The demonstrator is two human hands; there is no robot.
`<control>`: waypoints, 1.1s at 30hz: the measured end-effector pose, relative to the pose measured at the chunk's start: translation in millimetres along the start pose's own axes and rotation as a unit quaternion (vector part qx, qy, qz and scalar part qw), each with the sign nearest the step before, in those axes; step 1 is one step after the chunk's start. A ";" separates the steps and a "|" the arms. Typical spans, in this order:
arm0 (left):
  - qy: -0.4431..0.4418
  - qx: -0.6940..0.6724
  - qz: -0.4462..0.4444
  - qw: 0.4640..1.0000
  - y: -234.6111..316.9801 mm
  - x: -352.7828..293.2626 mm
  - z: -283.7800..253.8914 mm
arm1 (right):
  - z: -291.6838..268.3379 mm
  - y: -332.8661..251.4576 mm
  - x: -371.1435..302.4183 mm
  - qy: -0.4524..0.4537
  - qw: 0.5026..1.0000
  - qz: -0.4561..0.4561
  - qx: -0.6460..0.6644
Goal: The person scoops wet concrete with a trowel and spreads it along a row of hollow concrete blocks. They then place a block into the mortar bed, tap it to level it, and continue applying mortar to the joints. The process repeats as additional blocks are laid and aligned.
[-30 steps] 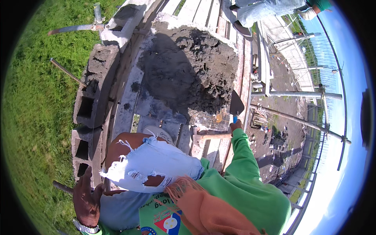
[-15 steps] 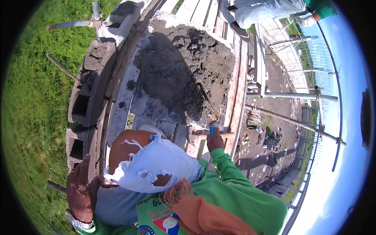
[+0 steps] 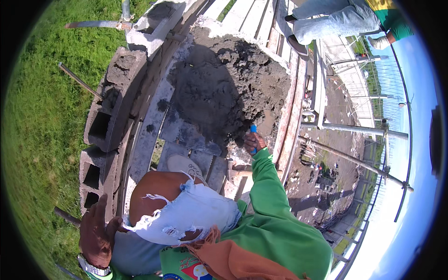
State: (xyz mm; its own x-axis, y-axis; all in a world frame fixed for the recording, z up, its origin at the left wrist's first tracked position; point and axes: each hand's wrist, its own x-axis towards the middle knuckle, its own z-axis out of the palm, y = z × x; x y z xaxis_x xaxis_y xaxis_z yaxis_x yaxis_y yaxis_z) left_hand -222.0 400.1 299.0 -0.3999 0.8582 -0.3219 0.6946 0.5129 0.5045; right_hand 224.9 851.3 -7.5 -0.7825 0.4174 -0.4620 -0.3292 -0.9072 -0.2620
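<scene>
My right hand (image 3: 254,141), in a green sleeve, is closed around the blue handle (image 3: 253,129) of a trowel. It is at the near right edge of a heap of wet grey mortar (image 3: 205,88); the trowel's blade cannot be made out. At the lower left, my left hand (image 3: 97,235) has its fingers stretched up and thumb apart, with nothing in it. It is beside the near end of a row of hollow concrete blocks (image 3: 108,109). My bent knee in torn light jeans (image 3: 186,212) lies between the two hands.
Wooden planks (image 3: 140,154) form the platform under the mortar. Scaffold pipes (image 3: 354,130) cross at the right, above lower ground. Another person's legs in jeans (image 3: 331,21) are at the far right. Grass (image 3: 42,130) lies left of the blocks. A hammer-like wooden handle (image 3: 243,173) lies near my knee.
My right hand has moved forward toward the mortar, and its grip on the trowel has turned so the blue handle shows above and below the fist. My left hand stays nearly in place.
</scene>
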 end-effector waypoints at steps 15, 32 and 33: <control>-0.087 0.062 -0.143 0.984 15.3 -5.0 -21.1 | 124.0 -82.4 -113.4 0.114 0.948 0.157 -0.252; 0.064 0.009 -0.223 0.973 58.8 -103.4 -10.2 | 473.6 76.4 193.3 -0.170 0.414 0.424 -0.788; 0.074 0.000 -0.234 0.970 65.8 -109.4 -11.1 | 502.5 90.4 205.6 -0.202 0.344 0.411 -0.820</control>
State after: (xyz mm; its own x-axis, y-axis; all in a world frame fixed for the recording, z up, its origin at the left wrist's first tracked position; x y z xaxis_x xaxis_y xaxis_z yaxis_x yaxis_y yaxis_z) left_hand -139.2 340.2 376.3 -0.7522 0.5259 -0.3971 0.4174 0.8465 0.3305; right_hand -231.3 828.5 299.6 -0.3736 -0.2869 -0.8821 0.5721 0.6773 -0.4626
